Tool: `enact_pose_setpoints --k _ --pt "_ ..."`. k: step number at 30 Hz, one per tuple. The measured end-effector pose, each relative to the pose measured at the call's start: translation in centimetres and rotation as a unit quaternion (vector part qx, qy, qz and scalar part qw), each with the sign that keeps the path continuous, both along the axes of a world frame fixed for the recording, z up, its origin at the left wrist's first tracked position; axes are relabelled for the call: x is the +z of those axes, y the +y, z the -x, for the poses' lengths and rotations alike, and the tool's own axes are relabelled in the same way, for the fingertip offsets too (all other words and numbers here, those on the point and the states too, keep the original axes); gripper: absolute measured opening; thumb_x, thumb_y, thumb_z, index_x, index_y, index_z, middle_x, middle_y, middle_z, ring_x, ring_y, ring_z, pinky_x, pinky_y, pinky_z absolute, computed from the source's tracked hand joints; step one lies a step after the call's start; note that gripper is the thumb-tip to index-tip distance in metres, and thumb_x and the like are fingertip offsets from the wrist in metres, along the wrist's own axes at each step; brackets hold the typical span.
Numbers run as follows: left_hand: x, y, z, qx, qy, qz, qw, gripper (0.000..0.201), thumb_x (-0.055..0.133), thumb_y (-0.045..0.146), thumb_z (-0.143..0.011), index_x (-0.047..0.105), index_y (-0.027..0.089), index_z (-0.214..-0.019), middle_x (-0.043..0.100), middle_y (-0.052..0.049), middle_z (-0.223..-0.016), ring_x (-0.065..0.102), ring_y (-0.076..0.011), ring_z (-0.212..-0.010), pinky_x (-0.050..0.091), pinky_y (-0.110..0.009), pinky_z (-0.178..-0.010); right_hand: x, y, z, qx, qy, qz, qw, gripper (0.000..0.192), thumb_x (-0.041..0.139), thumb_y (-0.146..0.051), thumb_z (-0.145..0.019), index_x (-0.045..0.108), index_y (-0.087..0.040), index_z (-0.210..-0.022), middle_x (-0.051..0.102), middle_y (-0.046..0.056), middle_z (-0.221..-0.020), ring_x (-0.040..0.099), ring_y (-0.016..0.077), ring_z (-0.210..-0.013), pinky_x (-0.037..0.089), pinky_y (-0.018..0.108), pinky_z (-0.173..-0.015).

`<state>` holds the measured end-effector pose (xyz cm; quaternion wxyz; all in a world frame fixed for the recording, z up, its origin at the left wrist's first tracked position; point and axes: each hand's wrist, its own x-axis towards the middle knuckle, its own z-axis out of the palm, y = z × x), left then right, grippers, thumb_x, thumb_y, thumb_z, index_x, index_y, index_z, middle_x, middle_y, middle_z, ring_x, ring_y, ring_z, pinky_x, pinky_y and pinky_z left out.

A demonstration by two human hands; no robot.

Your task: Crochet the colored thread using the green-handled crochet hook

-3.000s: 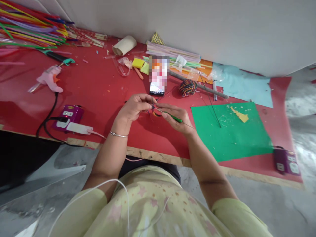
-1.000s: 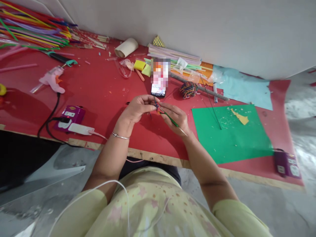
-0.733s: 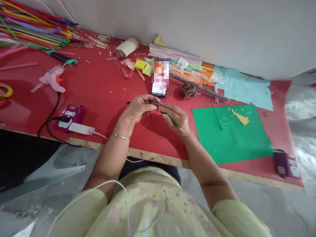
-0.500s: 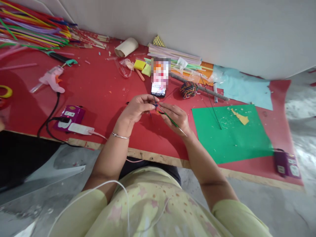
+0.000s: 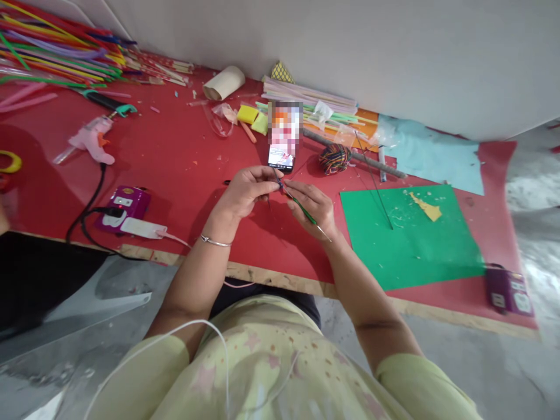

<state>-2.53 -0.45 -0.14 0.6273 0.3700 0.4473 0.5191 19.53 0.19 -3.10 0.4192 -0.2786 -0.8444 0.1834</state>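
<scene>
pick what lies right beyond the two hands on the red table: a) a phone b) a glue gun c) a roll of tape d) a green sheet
A: the phone lies on the red table just beyond the left hand and right hand, which pinch a green wire; the glue gun lies far off to the left, the green sheet to the right.

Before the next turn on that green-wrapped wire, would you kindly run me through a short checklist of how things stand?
1. Left hand pinches the wire's upper end: ok.
2. Right hand has its grip on the green-wrapped wire: ok.
3. Bare wire tip pokes out past the right hand, clear of the green sheet: ok.
4. Ball of multicoloured thread lies close beyond the hands: ok.
5. Thread taut at the pinch: cannot tell, too small.
6. Glue gun lies apart, well left of the hands: ok.
</scene>
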Motion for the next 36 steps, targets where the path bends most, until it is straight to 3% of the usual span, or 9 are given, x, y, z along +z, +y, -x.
enact_pose_setpoints --k 7,18,25,32,36 --pt "-0.5 0.2 0.3 0.005 0.033 0.009 0.999 0.028 0.087 0.021 -0.061 0.082 0.018 -0.089 0.072 0.000 -0.072 0.055 -0.0067 -0.055 0.044 -0.021 -0.053 0.2 0.2 -0.3 -0.003 -0.043 -0.041 0.998 0.035 0.071 -0.030 -0.103 0.077 -0.032 -0.138 0.079 0.009 -0.142 0.082 0.0295 -0.119 0.069 0.048 -0.105" --pt "-0.6 0.2 0.5 0.022 0.051 0.021 0.998 0.023 0.086 0.021 -0.061 0.082 0.018 -0.083 0.073 0.000 -0.069 0.053 -0.0061 -0.051 0.041 -0.020 -0.048 0.3 -0.1 -0.2 0.029 -0.007 -0.007 1.000 0.033 0.068 -0.029 -0.104 0.077 -0.032 -0.136 0.077 0.009 -0.146 0.079 0.0280 -0.126 0.068 0.046 -0.111" --pt "-0.3 0.1 0.7 -0.011 0.024 0.025 0.999 0.024 0.087 0.021 -0.063 0.081 0.017 -0.086 0.072 0.000 -0.069 0.055 -0.0062 -0.049 0.041 -0.020 -0.048 1.2 -0.8 0.1 0.031 0.077 0.122 0.989 0.028 0.065 -0.039 -0.107 0.082 -0.029 -0.127 0.079 0.009 -0.143 0.078 0.0259 -0.129 0.065 0.045 -0.113" --pt "-0.4 0.0 0.2 -0.034 -0.049 0.033 0.998 0.025 0.091 0.022 -0.064 0.080 0.017 -0.086 0.073 -0.001 -0.074 0.062 -0.0084 -0.058 0.044 -0.020 -0.050 0.6 -0.8 0.9 0.024 0.141 0.237 0.961 0.038 0.060 -0.054 -0.108 0.086 -0.028 -0.119 0.073 0.009 -0.152 0.070 0.0291 -0.141 0.058 0.052 -0.121" --pt "-0.6 0.0 -0.3 -0.031 -0.093 0.049 0.994 0.028 0.089 0.020 -0.064 0.079 0.019 -0.090 0.071 0.000 -0.075 0.064 -0.0094 -0.062 0.042 -0.019 -0.050 0.0 -0.7 1.3 0.035 0.174 0.248 0.952 0.038 0.059 -0.054 -0.109 0.085 -0.029 -0.118 0.070 0.007 -0.155 0.066 0.0277 -0.146 0.057 0.051 -0.123"
